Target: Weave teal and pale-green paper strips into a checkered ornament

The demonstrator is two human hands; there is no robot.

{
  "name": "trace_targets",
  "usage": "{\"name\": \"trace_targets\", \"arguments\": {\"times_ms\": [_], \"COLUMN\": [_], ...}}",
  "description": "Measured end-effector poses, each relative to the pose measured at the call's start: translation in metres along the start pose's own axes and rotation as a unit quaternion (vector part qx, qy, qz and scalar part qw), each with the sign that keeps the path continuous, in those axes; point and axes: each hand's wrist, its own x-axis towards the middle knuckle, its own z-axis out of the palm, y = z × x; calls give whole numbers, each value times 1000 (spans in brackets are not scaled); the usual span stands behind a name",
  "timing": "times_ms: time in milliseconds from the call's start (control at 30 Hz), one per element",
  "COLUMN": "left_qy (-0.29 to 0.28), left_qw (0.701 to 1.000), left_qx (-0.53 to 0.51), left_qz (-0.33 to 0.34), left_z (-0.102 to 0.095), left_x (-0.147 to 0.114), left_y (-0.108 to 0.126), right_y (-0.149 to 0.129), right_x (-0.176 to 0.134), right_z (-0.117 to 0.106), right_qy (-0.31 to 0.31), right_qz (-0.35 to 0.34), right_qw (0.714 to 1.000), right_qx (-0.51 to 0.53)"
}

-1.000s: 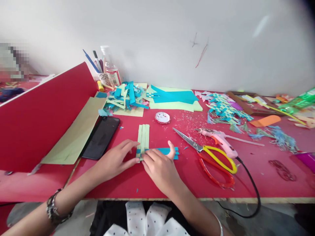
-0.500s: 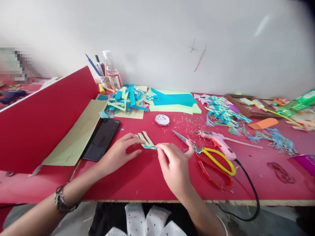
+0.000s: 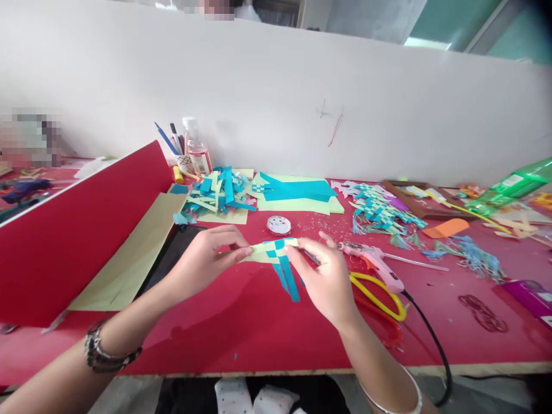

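Between my hands, just above the red table, is a small weave of paper strips (image 3: 276, 251) in pale green and blue. Its blue strips hang loose toward me. My left hand (image 3: 211, 256) pinches the pale green ends on the left side. On the right, my right hand (image 3: 323, 276) holds the checked part between thumb and fingers. Scissors (image 3: 379, 293) with yellow and red handles lie beside my right hand, which hides their blades. A pink glue gun (image 3: 383, 265) rests just beyond them. Behind my left hand lies a partly covered black phone (image 3: 166, 259).
A heap of blue and green paper strips (image 3: 222, 190) and blue sheets (image 3: 297, 191) lie at the back. Finished-looking checked weaves (image 3: 379, 206) are at the right. A white round lid (image 3: 278, 225) stands mid-table. A red board (image 3: 95, 224) leans at left; a green bottle (image 3: 513, 187) lies at far right.
The paper weave has been lifted and turned, its blue strips now hanging toward me. Both hands now grip it; the left fingers have closed. The camera view has tilted up.
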Motion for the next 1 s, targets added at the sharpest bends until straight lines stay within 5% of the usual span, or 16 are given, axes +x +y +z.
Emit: {"name": "trace_targets", "arguments": {"times_ms": [600, 1000], "left_qy": [-11, -37], "left_qw": [999, 998], "left_qx": [28, 45], "left_qz": [-28, -17], "left_z": [-19, -17], "left_x": [5, 14], "left_y": [4, 5], "right_y": [0, -3], "right_x": [19, 27], "right_z": [1, 7], "right_qy": [-121, -159], "right_qz": [90, 95], "right_qw": [960, 957], "right_qx": [235, 225]}}
